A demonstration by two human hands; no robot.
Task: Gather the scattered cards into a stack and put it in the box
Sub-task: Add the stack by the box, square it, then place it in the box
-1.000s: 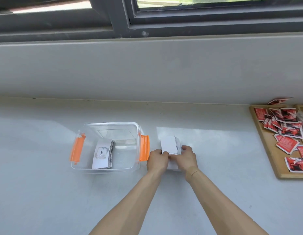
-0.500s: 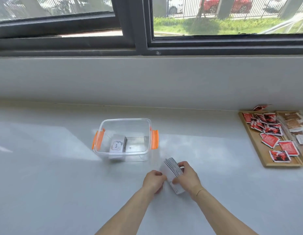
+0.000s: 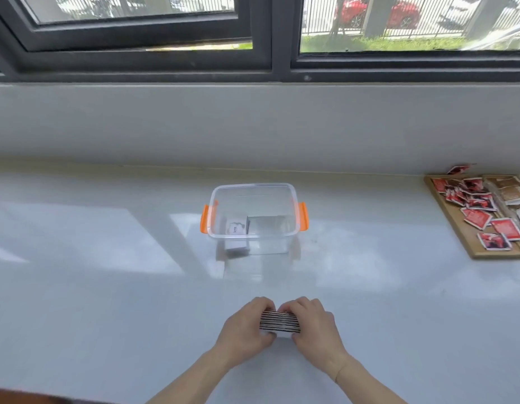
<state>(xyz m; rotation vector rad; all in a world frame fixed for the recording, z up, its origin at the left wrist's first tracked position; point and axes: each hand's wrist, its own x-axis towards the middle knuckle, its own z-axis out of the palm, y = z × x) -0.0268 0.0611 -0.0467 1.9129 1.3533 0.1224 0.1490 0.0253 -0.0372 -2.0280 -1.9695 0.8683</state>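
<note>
White counter (image 3: 107,287) wide, bare near hands. Clear box (image 3: 254,220) far side, open, few cards inside. Left hand (image 3: 244,326), right hand (image 3: 312,325) both squeezing card stack (image 3: 280,320), standing on edge. Step: tidying stack. Next: lift, carry forward, drop into box.

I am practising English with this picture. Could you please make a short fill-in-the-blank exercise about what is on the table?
1. Both hands, left and right, hold a stack of ____.
2. The clear box has side latches of ____ colour.
3. The box has no ____ on it.
4. The wooden tray with red packets lies to the ____ of the box.

Missing words: cards; orange; lid; right
</note>
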